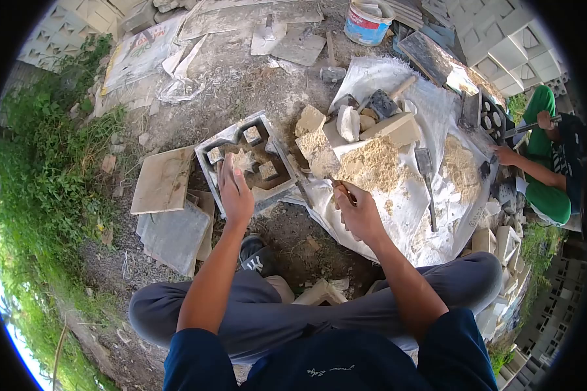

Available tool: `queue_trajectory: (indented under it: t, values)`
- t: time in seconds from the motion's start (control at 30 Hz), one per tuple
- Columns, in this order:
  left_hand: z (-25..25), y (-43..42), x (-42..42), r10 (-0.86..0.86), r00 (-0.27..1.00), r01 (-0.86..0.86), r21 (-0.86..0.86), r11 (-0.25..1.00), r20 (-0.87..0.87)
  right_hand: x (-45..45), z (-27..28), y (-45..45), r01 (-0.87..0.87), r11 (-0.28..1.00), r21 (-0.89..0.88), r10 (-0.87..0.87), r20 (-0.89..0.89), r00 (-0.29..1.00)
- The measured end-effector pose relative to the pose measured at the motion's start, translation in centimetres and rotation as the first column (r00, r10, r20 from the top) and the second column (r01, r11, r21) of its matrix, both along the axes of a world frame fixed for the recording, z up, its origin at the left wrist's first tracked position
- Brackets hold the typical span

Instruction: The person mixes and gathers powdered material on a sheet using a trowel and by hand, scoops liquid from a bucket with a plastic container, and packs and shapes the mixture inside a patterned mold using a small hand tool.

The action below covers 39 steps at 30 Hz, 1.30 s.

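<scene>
A square metal mold (209, 176) with a star-shaped pattern inside lies on the ground in front of me. My left hand (236, 195) is over its near left part, fingers stretched out and nothing seen in them; whether it touches the mold I cannot tell. To the right of the mold, my right hand (359, 214) is closed around a brown-handled tool (343, 188), whose working end is hard to make out. Just beyond that hand is a heap of sandy mix (372, 163) on a white plastic sheet (437, 117).
Flat boards (173, 228) lie left of the mold. A long-handled tool (426, 179), rubble and blocks (394, 130) rest on the sheet. A hammer (332, 73) and a bucket (367, 26) stand farther back. Another person (544, 156) works at the right. Plants (45, 163) border the left.
</scene>
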<state>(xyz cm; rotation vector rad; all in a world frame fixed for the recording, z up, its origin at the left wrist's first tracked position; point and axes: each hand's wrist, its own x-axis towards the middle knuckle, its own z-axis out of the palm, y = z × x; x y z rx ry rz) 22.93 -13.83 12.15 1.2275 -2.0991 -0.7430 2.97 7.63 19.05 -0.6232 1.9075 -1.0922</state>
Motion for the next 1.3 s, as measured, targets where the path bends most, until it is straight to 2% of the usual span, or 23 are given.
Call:
queue_trajectory:
  t: [0.07,0.1,0.17,0.23,0.3,0.37,0.4,0.43,0.5,0.53,0.57,0.63,0.67,0.73,0.87,0.93,1.07,1.13,1.17,1.23,1.3]
  values:
    - [-0.1,-0.7,1.3,0.081,0.996,-0.081,-0.006,0.997,-0.025,0.8,-0.5,-1.6,-0.053,0.998,-0.015,0.053,-0.022,0.998]
    - [0.0,-0.9,1.8,0.117,0.993,-0.116,0.048,0.992,-0.023,1.3,-0.7,-2.6,-0.083,0.996,-0.024,0.082,-0.047,0.996]
    - [-0.4,-1.4,2.7,0.184,0.981,-0.181,0.053,0.982,-0.056,2.4,0.3,-4.6,-0.114,0.993,-0.019,0.114,0.009,0.993]
    - [-1.4,-1.8,3.5,0.257,0.964,-0.250,0.100,0.963,-0.068,3.0,0.1,-6.6,-0.175,0.983,-0.051,0.171,-0.074,0.982]
    - [-2.0,-2.2,4.2,0.275,0.961,-0.270,0.105,0.957,-0.041,3.7,0.1,-8.8,-0.164,0.986,-0.038,0.162,-0.046,0.986]
    - [-2.4,-2.4,4.6,0.286,0.957,-0.279,0.116,0.953,-0.050,4.4,0.3,-10.9,-0.199,0.977,-0.077,0.184,-0.168,0.968]
    - [-2.2,-2.5,4.5,0.281,0.958,-0.273,0.127,0.954,-0.054,4.7,0.7,-11.9,-0.229,0.973,-0.041,0.213,-0.245,0.946]
    - [-2.0,-2.5,4.5,0.290,0.955,-0.281,0.128,0.951,-0.055,4.9,0.3,-12.9,-0.238,0.970,-0.040,0.221,-0.246,0.944]
    - [-1.8,-2.5,4.4,0.273,0.959,-0.259,0.149,0.954,-0.080,5.6,-0.1,-14.3,-0.285,0.958,0.007,0.256,-0.463,0.848]
    - [-1.8,-2.5,4.3,0.271,0.960,-0.257,0.153,0.954,-0.073,6.0,0.2,-14.5,-0.302,0.940,0.157,0.339,-0.509,0.791]
    - [-1.7,-2.6,4.3,0.274,0.959,-0.260,0.154,0.953,-0.075,6.3,0.5,-14.8,-0.304,0.939,0.158,0.341,-0.511,0.789]
    - [-1.8,-2.6,4.4,0.281,0.957,-0.273,0.104,0.956,-0.077,7.0,0.9,-14.9,-0.292,0.894,0.340,0.443,-0.576,0.687]
    - [-1.8,-2.6,4.6,0.284,0.956,-0.275,0.108,0.955,-0.078,7.3,1.1,-14.9,-0.293,0.892,0.344,0.447,-0.576,0.685]
    - [-1.8,-2.7,4.8,0.283,0.958,-0.276,0.111,0.955,-0.055,7.7,1.2,-15.0,-0.298,0.888,0.349,0.459,-0.671,0.582]
    - [-1.7,-2.7,4.9,0.289,0.956,-0.279,0.149,0.949,-0.048,7.6,0.8,-14.7,-0.292,0.884,0.366,0.468,-0.696,0.544]
    - [-1.7,-2.6,4.7,0.287,0.957,-0.277,0.152,0.949,-0.051,7.6,0.4,-14.5,-0.299,0.906,0.300,0.418,-0.747,0.517]
    - [-2.1,-2.7,4.3,0.271,0.960,-0.262,0.116,0.958,-0.065,6.9,-0.2,-13.9,-0.334,0.864,0.377,0.504,-0.670,0.545]
    - [-1.5,-2.7,4.1,0.259,0.956,-0.228,0.208,0.951,-0.135,6.8,-0.3,-13.4,-0.284,0.935,0.212,0.353,-0.637,0.685]
    - [-1.3,-2.6,4.1,0.257,0.957,-0.226,0.208,0.952,-0.136,6.4,-0.2,-13.0,-0.282,0.936,0.213,0.352,-0.637,0.686]
    - [-1.2,-2.7,4.2,0.260,0.949,-0.217,0.234,0.948,-0.176,5.0,0.4,-11.9,-0.238,0.971,-0.022,0.175,-0.614,0.770]
    - [-1.1,-2.8,3.9,0.232,0.953,-0.185,0.231,0.955,-0.197,2.5,-0.7,-10.1,-0.197,0.978,-0.067,0.111,-0.631,0.768]
